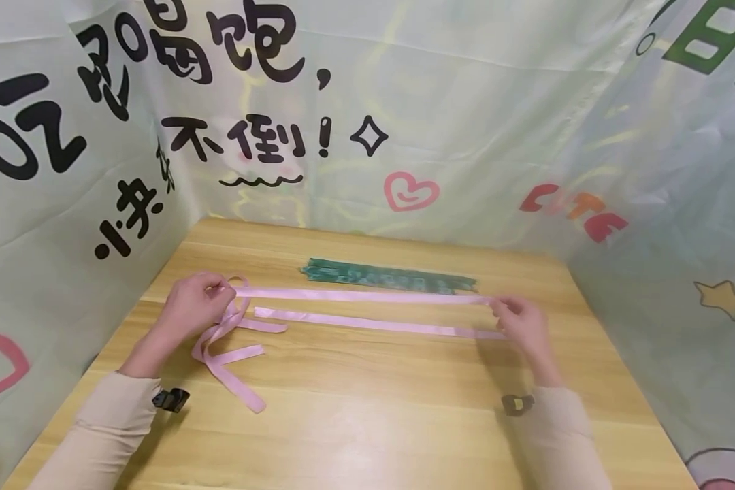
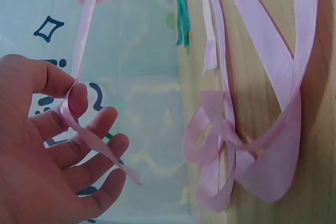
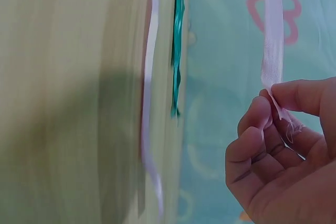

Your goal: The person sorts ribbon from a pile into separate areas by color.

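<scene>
A pink ribbon [image 1: 355, 295] is stretched straight between both hands, held above the table. My left hand [image 1: 194, 306] pinches it between thumb and index finger, and in the left wrist view a short tail of the ribbon [image 2: 94, 141] hangs over the other fingers. At the opposite end my right hand [image 1: 522, 328] pinches the ribbon [image 3: 273, 40] near its frayed tip. Below it a second pink ribbon [image 1: 367, 324] lies on the table, its right end passing behind the right hand. Loose loops of pink ribbon [image 1: 223, 357] lie beneath and beside the left hand.
A flat bundle of green ribbon [image 1: 388, 275] lies toward the back of the wooden table [image 1: 367, 422]. Printed cloth [image 1: 478, 122] stands as walls behind and at both sides. A black wrist camera [image 1: 170, 400] sits at the left cuff, another [image 1: 518, 405] at the right.
</scene>
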Demonstrator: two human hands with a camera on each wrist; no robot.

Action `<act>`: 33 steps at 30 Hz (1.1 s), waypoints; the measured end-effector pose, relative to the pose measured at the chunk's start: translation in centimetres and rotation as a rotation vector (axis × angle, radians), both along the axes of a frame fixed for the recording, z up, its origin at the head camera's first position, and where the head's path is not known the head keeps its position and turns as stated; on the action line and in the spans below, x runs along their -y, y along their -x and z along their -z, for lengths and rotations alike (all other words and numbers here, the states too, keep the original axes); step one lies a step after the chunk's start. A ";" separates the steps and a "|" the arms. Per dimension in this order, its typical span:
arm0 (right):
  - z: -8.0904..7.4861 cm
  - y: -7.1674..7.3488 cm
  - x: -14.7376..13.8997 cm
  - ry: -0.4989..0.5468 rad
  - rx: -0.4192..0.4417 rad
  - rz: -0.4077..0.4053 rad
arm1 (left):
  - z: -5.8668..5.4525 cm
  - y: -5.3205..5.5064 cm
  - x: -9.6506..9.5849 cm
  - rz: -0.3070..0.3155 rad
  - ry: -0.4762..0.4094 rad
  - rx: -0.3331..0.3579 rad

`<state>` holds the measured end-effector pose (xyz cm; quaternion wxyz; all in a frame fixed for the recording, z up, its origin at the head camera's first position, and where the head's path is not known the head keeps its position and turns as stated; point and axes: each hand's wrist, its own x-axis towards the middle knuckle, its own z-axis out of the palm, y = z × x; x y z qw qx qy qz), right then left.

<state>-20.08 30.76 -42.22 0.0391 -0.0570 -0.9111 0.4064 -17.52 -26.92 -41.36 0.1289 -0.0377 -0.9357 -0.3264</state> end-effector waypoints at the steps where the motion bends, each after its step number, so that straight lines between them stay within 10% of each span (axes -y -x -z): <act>1: 0.1 -0.2 -0.4 -0.006 -0.003 0.007 | 0.1 0.1 -0.2 0.006 -0.001 0.003; 14: 0.8 -2.0 -4.8 -0.066 0.070 0.116 | 1.7 0.9 -1.5 0.107 -0.011 0.118; 33: 2.1 -3.5 -5.5 -0.077 0.154 0.060 | 4.6 1.5 -1.1 0.270 -0.035 0.254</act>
